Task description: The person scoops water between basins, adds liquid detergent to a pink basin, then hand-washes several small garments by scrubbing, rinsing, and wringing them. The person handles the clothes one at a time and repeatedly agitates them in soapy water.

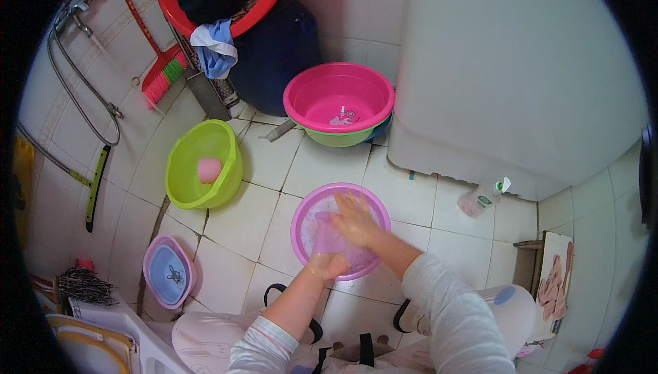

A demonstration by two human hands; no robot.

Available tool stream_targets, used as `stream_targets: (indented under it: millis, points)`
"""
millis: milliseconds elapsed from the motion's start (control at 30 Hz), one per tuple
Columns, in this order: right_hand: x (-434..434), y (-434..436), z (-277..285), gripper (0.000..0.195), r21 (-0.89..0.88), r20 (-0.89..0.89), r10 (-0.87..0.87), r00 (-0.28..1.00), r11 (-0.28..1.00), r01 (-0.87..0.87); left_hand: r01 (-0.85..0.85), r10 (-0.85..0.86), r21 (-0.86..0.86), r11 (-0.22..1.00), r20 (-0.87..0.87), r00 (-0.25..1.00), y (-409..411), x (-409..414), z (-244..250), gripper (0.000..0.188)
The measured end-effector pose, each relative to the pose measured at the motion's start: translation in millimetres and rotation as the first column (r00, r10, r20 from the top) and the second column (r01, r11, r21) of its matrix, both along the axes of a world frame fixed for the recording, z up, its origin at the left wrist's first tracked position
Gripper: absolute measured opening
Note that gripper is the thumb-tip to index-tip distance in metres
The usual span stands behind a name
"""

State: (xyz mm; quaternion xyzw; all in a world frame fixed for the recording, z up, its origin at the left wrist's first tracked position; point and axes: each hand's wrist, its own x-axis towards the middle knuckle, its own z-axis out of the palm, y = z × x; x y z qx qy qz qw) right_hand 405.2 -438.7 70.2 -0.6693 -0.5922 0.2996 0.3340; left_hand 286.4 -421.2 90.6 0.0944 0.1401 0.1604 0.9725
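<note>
Before me on the floor stands a round pinkish-purple plastic basin with foamy water in it. A sheer pink cloth, mesh-like in look, is spread over the basin. My left hand is at the basin's near side, its fingers under or inside this cloth and partly hidden by it. Over the cloth's right part lies my right hand, fingers stretched toward the far rim and slightly blurred. Its thumb side touches the cloth, and I see nothing gripped in it.
A lime-green basin holding a pink cup stands left. Stacked basins are beyond, beside a large white appliance. A pump bottle stands right. Small nested basins sit near left. A red tub holds clothes.
</note>
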Motion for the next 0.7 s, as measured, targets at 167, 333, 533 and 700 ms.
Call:
stream_targets:
  millis: [167,333,533,700]
  points:
    - [64.7,6.2,-30.0,0.037,-0.251,-0.298,0.095,0.950,0.952,-0.174,0.151,-0.151,-0.001,0.988,-0.108,0.983,17.6,-12.1,-2.4,0.062]
    - [74.1,5.8,-18.7,0.027,-0.246,-0.430,-0.126,0.894,0.969,0.018,0.126,-0.077,0.141,0.982,-0.313,0.947,36.7,-19.6,-50.0,0.060]
    - [79.1,3.7,-30.3,0.023,-0.226,-0.449,-0.223,0.865,0.965,0.132,-0.071,0.069,-0.016,0.997,-0.073,0.995,44.5,-26.8,-73.3,0.052]
    - [82.2,5.1,-45.2,0.023,-0.010,-0.242,-0.095,0.966,0.995,0.095,-0.054,0.453,0.592,0.804,-0.552,0.700,37.8,-11.1,-51.7,0.041]
